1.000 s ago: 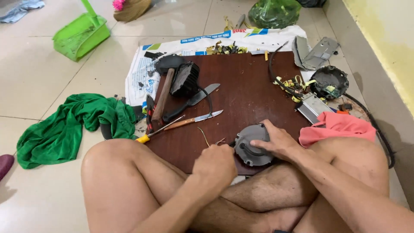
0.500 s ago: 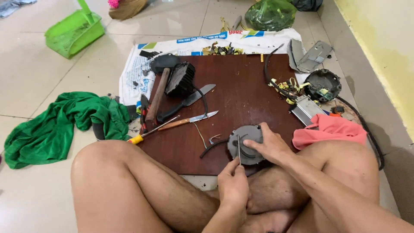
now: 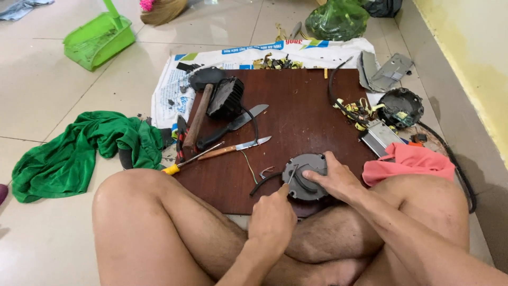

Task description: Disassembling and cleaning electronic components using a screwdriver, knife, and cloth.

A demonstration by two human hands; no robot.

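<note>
A round grey motor housing (image 3: 306,175) lies on the near edge of a dark brown wooden board (image 3: 296,116). My right hand (image 3: 334,177) rests on its right side and holds it down. My left hand (image 3: 272,221) is closed around a thin metal tool whose tip touches the housing's left top. A black cable (image 3: 264,182) curls out from the housing to the left, with a few thin loose wires beside it.
On the board lie a hammer (image 3: 200,114), a black finned part (image 3: 226,98), two knives (image 3: 233,127) and a yellow-handled screwdriver (image 3: 193,158). Wire scraps, a round black part (image 3: 400,107) and a pink cloth (image 3: 410,161) are at right. A green cloth (image 3: 79,151) and green dustpan (image 3: 98,39) are left.
My left hand has drawn back toward me and then come in to the housing's left edge with the thin tool. My right hand has stayed on the housing.
</note>
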